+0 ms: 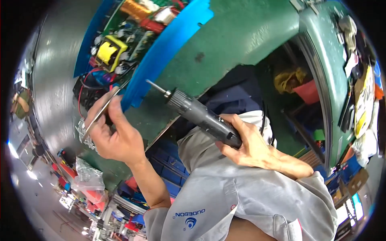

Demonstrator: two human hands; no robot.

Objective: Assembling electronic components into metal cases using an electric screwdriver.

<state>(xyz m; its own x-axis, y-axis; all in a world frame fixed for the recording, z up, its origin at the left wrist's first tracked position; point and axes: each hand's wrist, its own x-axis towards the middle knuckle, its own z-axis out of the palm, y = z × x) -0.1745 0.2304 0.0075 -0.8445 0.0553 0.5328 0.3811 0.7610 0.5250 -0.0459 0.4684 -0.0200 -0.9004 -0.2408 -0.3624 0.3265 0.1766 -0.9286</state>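
My left hand [122, 140] is closed around slim metal tweezers [96, 117], their tip end close to the lower edge of a blue casing [157, 60]. Inside the casing sits a circuit board with a yellow transformer [107, 52], a copper coil [136, 9] and several other parts. Red, blue and black wires [96, 81] come out near my left fingers. My right hand [253, 144] grips a black electric screwdriver [205, 120] by its rear end. Its bit points up and left toward the casing's side, apart from it.
The casing rests on a green work surface [241, 24]. To the right, a raised green ledge [321, 52] carries tools and bags. A red container [307, 91] and yellow bag [289, 80] sit below it. A clear plastic bag [89, 176] lies at lower left.
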